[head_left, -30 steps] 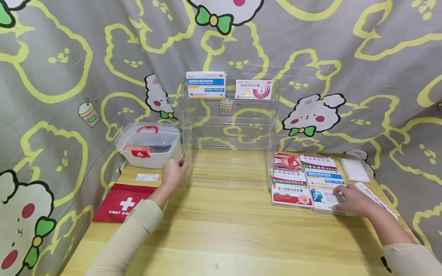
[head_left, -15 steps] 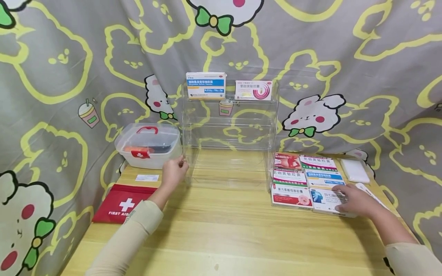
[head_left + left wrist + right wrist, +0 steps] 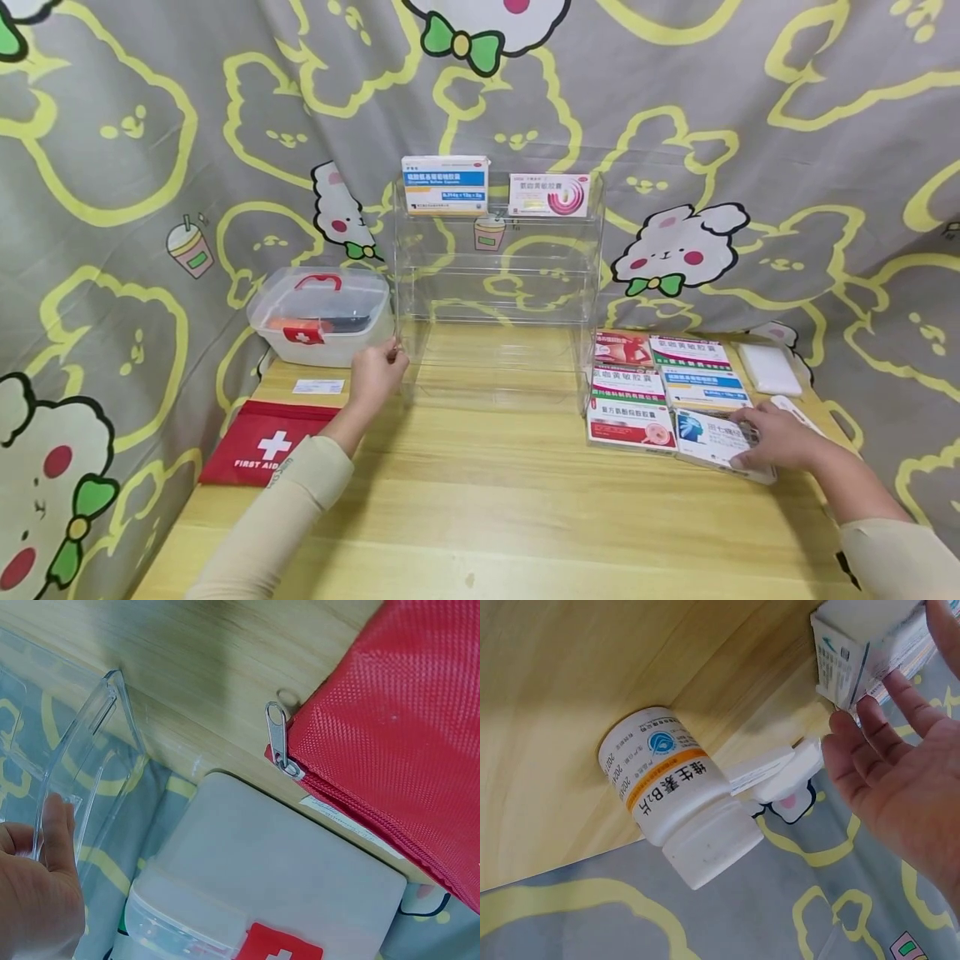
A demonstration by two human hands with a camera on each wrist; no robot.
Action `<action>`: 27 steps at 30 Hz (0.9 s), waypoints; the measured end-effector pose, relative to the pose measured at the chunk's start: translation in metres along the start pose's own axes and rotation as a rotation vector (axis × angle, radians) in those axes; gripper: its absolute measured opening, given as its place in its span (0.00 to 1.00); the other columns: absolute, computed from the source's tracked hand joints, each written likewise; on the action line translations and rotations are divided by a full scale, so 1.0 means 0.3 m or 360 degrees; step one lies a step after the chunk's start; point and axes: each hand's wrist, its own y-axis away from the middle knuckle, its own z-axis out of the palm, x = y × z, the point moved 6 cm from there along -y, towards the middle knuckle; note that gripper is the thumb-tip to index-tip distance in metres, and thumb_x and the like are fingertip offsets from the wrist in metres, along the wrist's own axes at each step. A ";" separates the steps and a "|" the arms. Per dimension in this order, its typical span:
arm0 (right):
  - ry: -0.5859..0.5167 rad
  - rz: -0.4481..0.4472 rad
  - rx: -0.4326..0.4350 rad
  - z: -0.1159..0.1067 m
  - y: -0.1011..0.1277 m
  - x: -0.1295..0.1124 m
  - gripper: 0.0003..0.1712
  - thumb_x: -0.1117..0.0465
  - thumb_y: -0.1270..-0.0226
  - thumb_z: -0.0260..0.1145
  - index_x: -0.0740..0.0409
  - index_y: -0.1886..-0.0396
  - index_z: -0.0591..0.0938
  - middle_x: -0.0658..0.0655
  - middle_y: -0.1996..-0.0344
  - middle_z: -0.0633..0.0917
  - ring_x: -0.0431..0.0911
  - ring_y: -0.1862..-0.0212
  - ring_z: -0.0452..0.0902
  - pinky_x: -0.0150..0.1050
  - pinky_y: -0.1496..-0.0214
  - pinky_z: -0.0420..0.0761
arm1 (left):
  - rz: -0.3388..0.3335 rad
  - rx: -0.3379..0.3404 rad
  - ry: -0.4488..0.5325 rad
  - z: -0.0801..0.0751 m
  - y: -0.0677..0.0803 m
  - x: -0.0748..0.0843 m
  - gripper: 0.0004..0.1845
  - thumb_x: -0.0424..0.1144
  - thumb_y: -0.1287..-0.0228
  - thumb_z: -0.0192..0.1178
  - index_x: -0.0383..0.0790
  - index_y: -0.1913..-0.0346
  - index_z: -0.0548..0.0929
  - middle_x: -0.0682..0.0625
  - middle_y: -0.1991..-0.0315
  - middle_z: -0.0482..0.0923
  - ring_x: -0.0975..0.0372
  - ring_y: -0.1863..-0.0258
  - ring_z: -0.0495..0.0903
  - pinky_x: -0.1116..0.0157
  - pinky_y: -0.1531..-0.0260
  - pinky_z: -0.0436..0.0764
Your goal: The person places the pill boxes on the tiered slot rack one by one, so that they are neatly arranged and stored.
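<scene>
So far only two boxes sit on the top tier of the clear rack (image 3: pixel 495 275), six are left on the table (image 3: pixel 487 500). My left hand (image 3: pixel 377 375) pinches the rack's front edge, my right hand (image 3: pixel 776 435) is curled round the near-right medicine box (image 3: pixel 712 435), tipping it up off the wood.

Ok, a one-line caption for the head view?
Right hand lifts a blue-white medicine box while left hand holds the clear acrylic shelf.
</scene>
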 end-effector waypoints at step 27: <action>-0.0467 -0.0484 0.0554 -0.200 0.133 -0.048 0.15 0.78 0.38 0.56 0.65 0.54 0.66 0.38 0.64 0.72 0.24 0.61 0.66 0.22 0.68 0.70 | -0.0033 -0.0022 -0.0025 0.000 -0.002 0.000 0.18 0.31 0.44 0.55 0.31 0.50 0.81 0.37 0.60 0.83 0.58 0.82 0.76 0.69 0.87 0.71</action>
